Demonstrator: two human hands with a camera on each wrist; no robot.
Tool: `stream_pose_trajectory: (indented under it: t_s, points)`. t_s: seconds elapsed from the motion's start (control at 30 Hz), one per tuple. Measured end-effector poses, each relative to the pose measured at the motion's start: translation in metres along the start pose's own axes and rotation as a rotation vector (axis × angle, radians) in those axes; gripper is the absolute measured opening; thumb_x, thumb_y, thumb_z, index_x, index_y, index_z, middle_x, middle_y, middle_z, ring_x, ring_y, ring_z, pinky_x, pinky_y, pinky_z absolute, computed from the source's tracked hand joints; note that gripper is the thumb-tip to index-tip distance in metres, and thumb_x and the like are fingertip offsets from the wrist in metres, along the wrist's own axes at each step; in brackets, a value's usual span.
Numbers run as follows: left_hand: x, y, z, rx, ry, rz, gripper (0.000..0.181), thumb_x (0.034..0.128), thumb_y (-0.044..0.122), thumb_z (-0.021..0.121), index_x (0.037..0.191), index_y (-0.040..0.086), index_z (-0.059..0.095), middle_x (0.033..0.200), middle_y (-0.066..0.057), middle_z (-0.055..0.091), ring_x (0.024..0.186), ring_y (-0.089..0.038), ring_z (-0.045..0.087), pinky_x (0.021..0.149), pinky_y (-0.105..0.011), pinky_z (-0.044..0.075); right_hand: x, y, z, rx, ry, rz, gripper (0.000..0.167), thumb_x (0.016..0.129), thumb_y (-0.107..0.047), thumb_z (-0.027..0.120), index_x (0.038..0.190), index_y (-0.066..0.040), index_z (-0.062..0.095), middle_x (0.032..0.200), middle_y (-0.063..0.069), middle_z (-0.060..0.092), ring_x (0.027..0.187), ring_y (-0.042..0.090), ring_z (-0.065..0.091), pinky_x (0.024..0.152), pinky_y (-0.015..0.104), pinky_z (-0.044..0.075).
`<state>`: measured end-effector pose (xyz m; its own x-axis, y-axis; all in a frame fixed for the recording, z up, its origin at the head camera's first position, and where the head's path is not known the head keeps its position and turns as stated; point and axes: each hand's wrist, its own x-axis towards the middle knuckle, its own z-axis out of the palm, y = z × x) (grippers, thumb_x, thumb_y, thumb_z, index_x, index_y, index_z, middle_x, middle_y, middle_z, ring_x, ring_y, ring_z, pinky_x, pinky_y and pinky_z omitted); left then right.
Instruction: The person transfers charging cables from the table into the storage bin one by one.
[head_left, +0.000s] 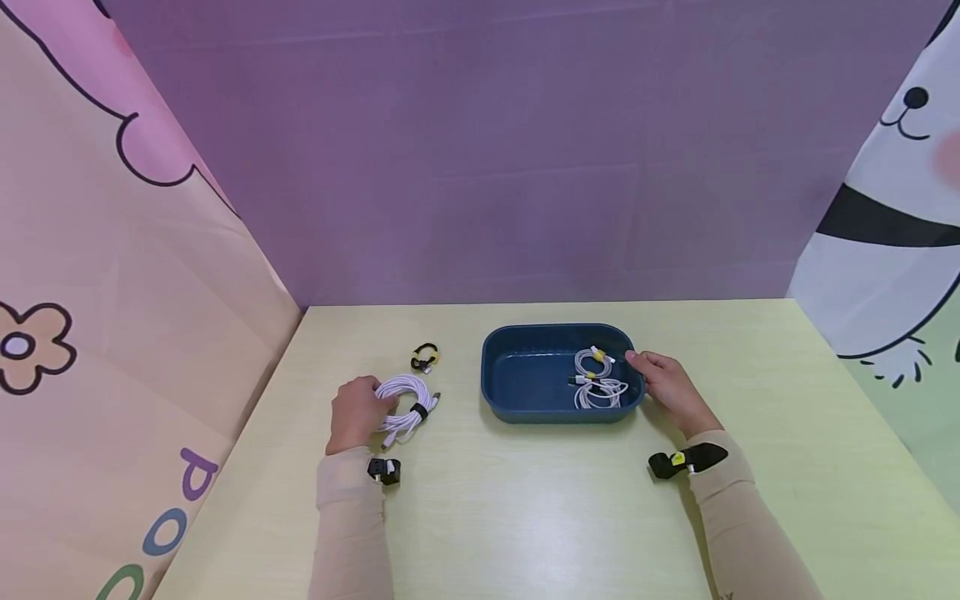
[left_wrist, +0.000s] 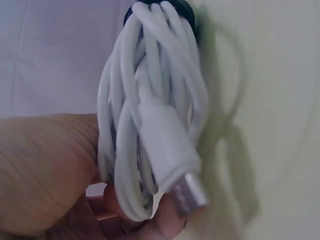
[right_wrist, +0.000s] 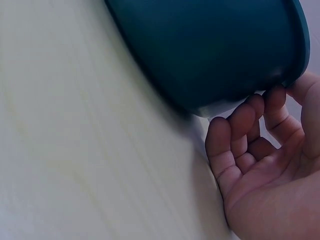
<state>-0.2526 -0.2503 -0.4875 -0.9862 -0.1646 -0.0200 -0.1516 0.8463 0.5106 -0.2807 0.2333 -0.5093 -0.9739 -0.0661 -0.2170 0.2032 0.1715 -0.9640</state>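
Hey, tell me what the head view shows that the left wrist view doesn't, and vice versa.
Only the head view: the blue tray holding two white coils, the right hand gripping its end, and a small black-and-yellow coil.

Only the left wrist view: fingers behind the large white cable coil, and dark marks on its plug's metal tip.

Both: the left hand holding that coil, its black strap, and the table.

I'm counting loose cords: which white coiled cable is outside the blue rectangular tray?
The large white coiled cable bound with a black strap, left of the blue rectangular tray in the head view; the two smaller white coiled cables lie inside the tray.
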Motion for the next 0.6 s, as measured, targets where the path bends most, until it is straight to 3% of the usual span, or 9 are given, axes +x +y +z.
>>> stream_pose_trajectory:
  t_s: [0.27, 0.6]
  points:
    - [-0.0002, -0.0009, -0.0008, -0.005, -0.001, -0.022, 0.023, 0.0886, 0.021, 0.075, 0.092, -0.001, 0.070, 0.082, -0.013, 0.069, 0.070, -0.026, 0.059, 0.057, -0.030, 0.041, -0.0024, -0.0008, 0.0008, -0.009, 0.007, -0.009, 0.036, 0.104, -0.046, 0.056, 0.089, -0.013, 0.061, 0.082, -0.011, 0.047, 0.079, 0.006, 0.046, 0.071, 0.023, 0.036]
    - [-0.0019, -0.0008, -0.0020, -0.032, 0.029, 0.004, 0.021, 0.0877, 0.018, 0.076, 0.089, -0.003, 0.072, 0.077, -0.014, 0.068, 0.066, -0.025, 0.057, 0.056, -0.030, 0.040, -0.0031, -0.0004, 0.0031, 0.012, 0.016, -0.036, 0.037, 0.103, -0.048, 0.058, 0.085, -0.016, 0.060, 0.079, -0.012, 0.048, 0.078, 0.005, 0.047, 0.071, 0.021, 0.038]
